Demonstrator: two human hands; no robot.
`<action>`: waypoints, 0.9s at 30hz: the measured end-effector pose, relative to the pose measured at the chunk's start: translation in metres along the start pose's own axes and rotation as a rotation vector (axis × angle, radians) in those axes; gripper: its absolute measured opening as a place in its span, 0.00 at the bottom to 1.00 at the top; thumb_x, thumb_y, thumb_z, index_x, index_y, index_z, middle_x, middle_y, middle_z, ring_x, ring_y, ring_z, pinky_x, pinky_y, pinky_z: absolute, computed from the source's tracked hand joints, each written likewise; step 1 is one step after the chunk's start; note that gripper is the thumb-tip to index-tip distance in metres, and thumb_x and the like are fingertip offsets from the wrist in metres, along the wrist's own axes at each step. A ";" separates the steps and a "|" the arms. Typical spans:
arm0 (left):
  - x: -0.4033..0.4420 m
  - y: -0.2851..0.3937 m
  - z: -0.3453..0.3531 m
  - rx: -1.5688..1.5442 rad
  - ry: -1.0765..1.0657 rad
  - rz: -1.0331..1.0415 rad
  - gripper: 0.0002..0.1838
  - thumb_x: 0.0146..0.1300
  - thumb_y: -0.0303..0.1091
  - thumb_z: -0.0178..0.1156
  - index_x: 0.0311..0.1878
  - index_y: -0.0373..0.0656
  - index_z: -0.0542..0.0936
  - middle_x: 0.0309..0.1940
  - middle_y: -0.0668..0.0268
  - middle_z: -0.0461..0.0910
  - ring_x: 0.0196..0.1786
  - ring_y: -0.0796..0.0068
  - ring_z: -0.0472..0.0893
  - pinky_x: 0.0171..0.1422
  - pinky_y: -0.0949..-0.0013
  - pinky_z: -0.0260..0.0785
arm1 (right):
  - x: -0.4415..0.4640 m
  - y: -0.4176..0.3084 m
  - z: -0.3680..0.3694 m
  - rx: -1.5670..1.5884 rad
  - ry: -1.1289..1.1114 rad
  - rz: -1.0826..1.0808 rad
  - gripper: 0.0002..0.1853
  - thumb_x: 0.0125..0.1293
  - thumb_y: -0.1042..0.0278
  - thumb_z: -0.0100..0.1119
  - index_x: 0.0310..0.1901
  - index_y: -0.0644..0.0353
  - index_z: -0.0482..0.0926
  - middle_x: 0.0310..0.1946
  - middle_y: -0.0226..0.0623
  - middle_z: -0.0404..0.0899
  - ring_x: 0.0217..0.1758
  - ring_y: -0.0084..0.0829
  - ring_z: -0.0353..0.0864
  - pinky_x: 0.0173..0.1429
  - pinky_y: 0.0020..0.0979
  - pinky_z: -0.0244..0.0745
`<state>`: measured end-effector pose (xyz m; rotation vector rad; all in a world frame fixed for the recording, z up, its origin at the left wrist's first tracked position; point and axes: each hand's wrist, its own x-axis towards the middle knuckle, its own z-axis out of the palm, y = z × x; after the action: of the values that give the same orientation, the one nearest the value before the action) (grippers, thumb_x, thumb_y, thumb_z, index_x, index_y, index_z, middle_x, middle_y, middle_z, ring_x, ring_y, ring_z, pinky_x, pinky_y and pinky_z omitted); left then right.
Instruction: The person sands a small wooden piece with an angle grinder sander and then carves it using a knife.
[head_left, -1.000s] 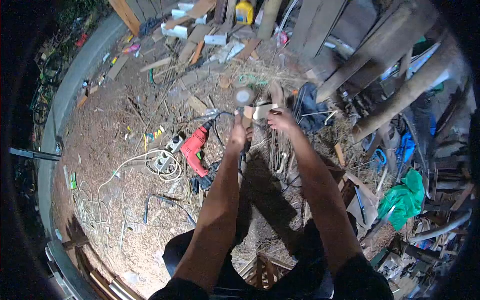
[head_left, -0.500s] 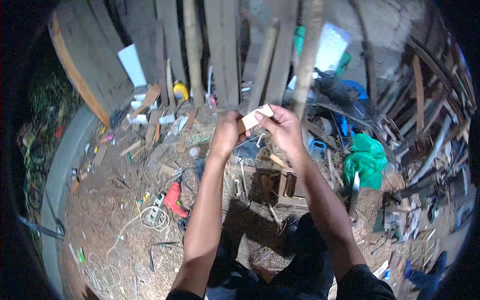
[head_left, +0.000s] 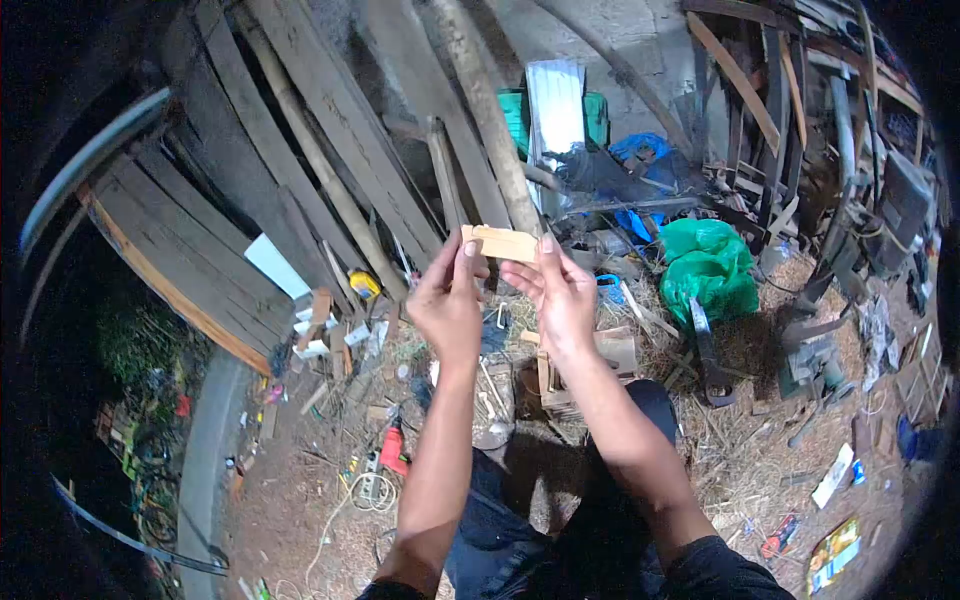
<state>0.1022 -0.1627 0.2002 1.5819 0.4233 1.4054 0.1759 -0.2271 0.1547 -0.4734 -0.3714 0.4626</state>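
Note:
A small pale wood block (head_left: 505, 244) with notched ends is held up between my two hands, in front of the leaning boards. My left hand (head_left: 450, 300) pinches its left end, thumb on the near face. At the right end, my right hand (head_left: 560, 300) grips it between thumb and fingers. Below the hands, a small wooden frame (head_left: 555, 395) sits on the ground near my knees, partly hidden by my right forearm.
Long boards (head_left: 350, 130) and poles lean at the back. A red power drill (head_left: 394, 450) lies beside a power strip (head_left: 372, 488) with a coiled cable. To the right are a green plastic bag (head_left: 708, 270) and a handsaw (head_left: 708, 345). Wood scraps and shavings litter the ground.
The view has turned to the right. The wood block now lies nearly level with its broad face toward me, where before it slanted upward, and my hands have spread toward its ends.

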 end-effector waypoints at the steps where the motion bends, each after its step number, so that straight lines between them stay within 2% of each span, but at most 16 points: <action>1: -0.005 -0.005 0.006 -0.033 0.012 0.080 0.15 0.64 0.28 0.66 0.54 0.37 0.83 0.29 0.66 0.83 0.25 0.88 0.75 0.24 0.83 0.65 | -0.005 -0.005 0.001 0.032 0.017 -0.014 0.20 0.73 0.56 0.55 0.49 0.71 0.77 0.39 0.45 0.84 0.39 0.33 0.87 0.47 0.33 0.85; 6: -0.017 -0.006 0.014 -0.150 0.037 0.143 0.10 0.64 0.25 0.65 0.48 0.32 0.84 0.34 0.59 0.85 0.24 0.84 0.78 0.22 0.80 0.66 | -0.020 -0.019 -0.002 0.103 0.073 -0.029 0.22 0.73 0.56 0.56 0.48 0.74 0.78 0.38 0.48 0.84 0.37 0.35 0.87 0.44 0.33 0.86; 9: -0.012 -0.010 0.003 -0.253 -0.149 0.111 0.10 0.65 0.26 0.64 0.46 0.30 0.82 0.36 0.56 0.85 0.23 0.78 0.80 0.22 0.77 0.68 | -0.023 -0.028 -0.005 0.087 0.091 -0.016 0.21 0.72 0.57 0.57 0.47 0.73 0.78 0.37 0.47 0.84 0.37 0.35 0.87 0.43 0.33 0.86; 12: -0.009 -0.018 -0.002 -0.379 -0.266 0.026 0.12 0.68 0.33 0.62 0.49 0.34 0.79 0.30 0.60 0.82 0.21 0.75 0.79 0.20 0.76 0.67 | -0.026 -0.036 -0.007 0.033 0.107 -0.006 0.20 0.72 0.57 0.58 0.48 0.72 0.78 0.37 0.47 0.84 0.37 0.36 0.87 0.42 0.32 0.86; 15: -0.011 -0.017 -0.001 -0.554 -0.322 -0.084 0.14 0.69 0.36 0.60 0.50 0.35 0.79 0.34 0.58 0.82 0.22 0.73 0.79 0.20 0.76 0.66 | -0.031 -0.040 -0.007 0.006 0.132 0.021 0.20 0.72 0.57 0.58 0.47 0.72 0.78 0.37 0.48 0.84 0.36 0.36 0.88 0.40 0.31 0.86; 16: -0.011 -0.021 -0.004 -0.591 -0.368 -0.119 0.16 0.70 0.37 0.58 0.54 0.36 0.76 0.38 0.58 0.82 0.23 0.73 0.79 0.19 0.75 0.66 | -0.031 -0.038 -0.009 -0.003 0.137 0.026 0.20 0.72 0.57 0.58 0.47 0.72 0.78 0.37 0.48 0.84 0.36 0.36 0.88 0.41 0.32 0.86; 19: -0.015 -0.028 -0.002 -0.693 -0.409 -0.077 0.18 0.70 0.38 0.59 0.57 0.37 0.74 0.39 0.59 0.81 0.23 0.74 0.78 0.19 0.75 0.66 | -0.032 -0.034 -0.014 -0.028 0.147 0.042 0.20 0.72 0.57 0.58 0.47 0.72 0.78 0.37 0.48 0.84 0.37 0.36 0.88 0.40 0.32 0.86; 23: -0.016 -0.028 0.000 -0.697 -0.361 -0.269 0.20 0.68 0.38 0.57 0.58 0.35 0.72 0.37 0.62 0.79 0.24 0.75 0.77 0.21 0.75 0.67 | -0.025 -0.025 -0.025 -0.130 0.143 0.054 0.20 0.72 0.57 0.58 0.48 0.72 0.77 0.38 0.48 0.84 0.37 0.37 0.88 0.40 0.32 0.86; 24: -0.013 -0.036 -0.002 -0.674 -0.382 -0.318 0.21 0.67 0.38 0.56 0.58 0.35 0.72 0.36 0.63 0.79 0.25 0.76 0.77 0.21 0.76 0.66 | -0.022 -0.023 -0.030 -0.145 0.126 0.070 0.21 0.72 0.61 0.58 0.53 0.74 0.76 0.39 0.48 0.84 0.36 0.36 0.88 0.40 0.31 0.85; 27: -0.014 -0.076 -0.012 -0.734 -0.352 -0.489 0.18 0.71 0.35 0.56 0.58 0.34 0.73 0.33 0.63 0.80 0.25 0.77 0.78 0.21 0.76 0.66 | -0.016 -0.013 -0.037 -0.369 0.132 0.003 0.26 0.71 0.58 0.60 0.60 0.73 0.73 0.40 0.48 0.84 0.35 0.34 0.87 0.41 0.28 0.85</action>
<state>0.1116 -0.1313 0.1292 0.9913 0.0487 0.7498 0.1830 -0.2584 0.1275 -0.8581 -0.3290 0.3636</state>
